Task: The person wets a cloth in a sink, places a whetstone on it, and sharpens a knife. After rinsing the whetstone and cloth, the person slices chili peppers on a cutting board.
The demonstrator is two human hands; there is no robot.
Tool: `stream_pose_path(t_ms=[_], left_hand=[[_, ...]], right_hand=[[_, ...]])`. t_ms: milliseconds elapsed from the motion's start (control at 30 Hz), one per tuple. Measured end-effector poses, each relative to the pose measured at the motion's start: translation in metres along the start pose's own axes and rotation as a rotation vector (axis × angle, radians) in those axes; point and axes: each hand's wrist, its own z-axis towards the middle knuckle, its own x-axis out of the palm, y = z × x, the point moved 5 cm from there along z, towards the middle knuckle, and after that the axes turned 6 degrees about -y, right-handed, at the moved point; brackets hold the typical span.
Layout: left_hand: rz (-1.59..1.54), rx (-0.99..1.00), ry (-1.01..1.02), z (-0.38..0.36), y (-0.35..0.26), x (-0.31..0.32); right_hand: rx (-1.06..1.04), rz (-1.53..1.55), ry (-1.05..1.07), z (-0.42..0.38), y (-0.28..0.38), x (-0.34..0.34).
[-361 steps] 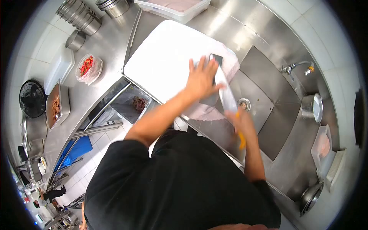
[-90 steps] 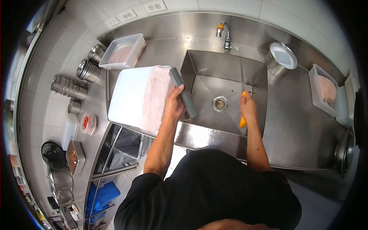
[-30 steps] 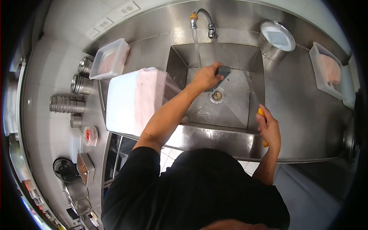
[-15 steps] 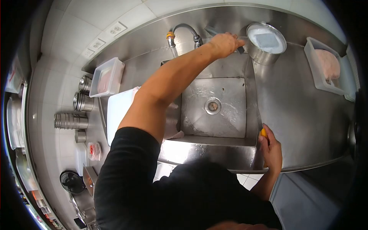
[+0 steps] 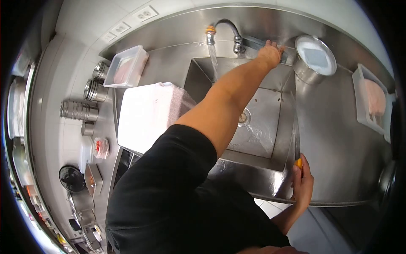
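Observation:
My right hand (image 5: 303,182) is closed around the yellow handle of a long knife (image 5: 296,131). Its narrow blade points away from me along the right rim of the sink (image 5: 258,144). Stretched across the sink, my left arm ends at my left hand (image 5: 270,54), whose fingers curl over a flat grey bar (image 5: 255,42) lying on the back ledge; the thumb is hidden. Just left of the bar, the faucet (image 5: 210,36) runs water into the sink. To the right stands a metal pot (image 5: 311,76) of white foam with a pale sponge (image 5: 316,56) on top.
At the left, a white board (image 5: 139,116) with a pinkish towel (image 5: 179,101) stands beside the sink. Plastic tubs with pale pink contents sit at the back left (image 5: 137,63) and far right (image 5: 361,93). Stacked metal containers (image 5: 80,111) line the left wall.
Water now pours from the faucet. The view has shifted left, showing more of the board and towel. The knife blade has come into clearer view; my left hand remains at the grey bar.

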Motion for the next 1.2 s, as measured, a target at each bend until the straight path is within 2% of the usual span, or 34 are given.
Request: stream_pose_path(t_ms=[33,67,133,167,200,267,333,367,400,467,500,533,600,700,733,867,933,967,1033,1100,1133,1167,1200], left_hand=[[0.161,0.086,-0.078,-0.002,0.003,0.012],[0.321,0.163,-0.142,-0.008,0.005,0.019],[0.166,0.036,-0.392,-0.039,-0.002,-0.001],[0.075,0.085,-0.365,-0.058,-0.012,0.015],[-0.022,0.133,-0.342,-0.084,-0.022,0.027],[-0.505,-0.073,0.294,-0.167,-0.033,-0.042],[-0.625,-0.211,0.169,-0.252,-0.010,-0.067],[-0.530,-0.247,0.020,-0.290,0.014,-0.088],[-0.301,-0.379,0.013,-0.329,0.047,-0.093],[-0.157,-0.782,-0.234,-0.414,0.115,-0.113],[-0.145,-1.068,-0.005,-0.444,0.145,-0.133],[-0.092,-1.239,0.061,-0.487,0.173,-0.124],[0.144,-1.302,0.148,-0.528,0.186,-0.121],[-0.370,-1.253,-0.003,-0.537,0.193,-0.107],[-0.238,-1.137,-0.052,-0.529,0.184,-0.105],[-0.848,-1.182,-0.492,-0.502,0.146,-0.105],[-0.953,-1.030,-0.457,-0.472,0.108,-0.132],[-1.007,-0.966,-0.353,-0.459,0.089,-0.142],[-1.121,-0.801,-0.218,-0.433,0.059,-0.155],[-1.160,-0.607,-0.194,-0.410,0.039,-0.167],[-1.142,-0.515,-0.199,-0.403,0.031,-0.176],[-1.145,-0.537,-0.154,-0.398,0.027,-0.187],[-1.148,-0.554,-0.110,-0.391,0.023,-0.200]], right_hand=[[0.141,0.070,0.038,-0.004,0.007,-0.005],[0.160,0.078,0.002,-0.004,0.005,-0.007],[0.185,0.092,-0.025,-0.003,-0.004,-0.012],[0.256,0.062,-0.004,-0.001,-0.001,-0.018],[0.199,0.006,-0.022,0.002,-0.007,-0.019],[0.088,-0.096,-0.091,0.008,-0.027,-0.029],[0.133,-0.150,-0.097,0.010,-0.029,-0.041],[0.103,-0.177,-0.112,0.012,-0.031,-0.044],[0.075,-0.204,-0.127,0.014,-0.032,-0.048],[-0.085,-0.271,-0.167,0.017,-0.037,-0.054],[-0.091,-0.306,-0.188,0.016,-0.041,-0.055],[-0.096,-0.346,-0.213,0.018,-0.042,-0.056],[-0.104,-0.391,-0.251,0.026,-0.053,-0.055],[-0.066,-0.478,-0.266,0.033,-0.065,-0.057],[-0.029,-0.544,-0.266,0.035,-0.063,-0.059],[-0.022,-0.839,-0.320,0.040,-0.054,-0.062],[-0.303,-0.600,-0.250,0.054,-0.031,-0.040],[-0.436,-0.476,-0.202,0.061,-0.015,-0.024],[-0.553,-0.255,0.001,0.050,0.067,0.038],[-0.846,-0.059,0.170,0.030,0.136,0.100],[-0.922,-0.028,0.195,0.021,0.156,0.128],[-0.995,0.004,0.218,0.015,0.170,0.150],[-0.840,-0.054,0.417,0.024,0.174,0.173]])
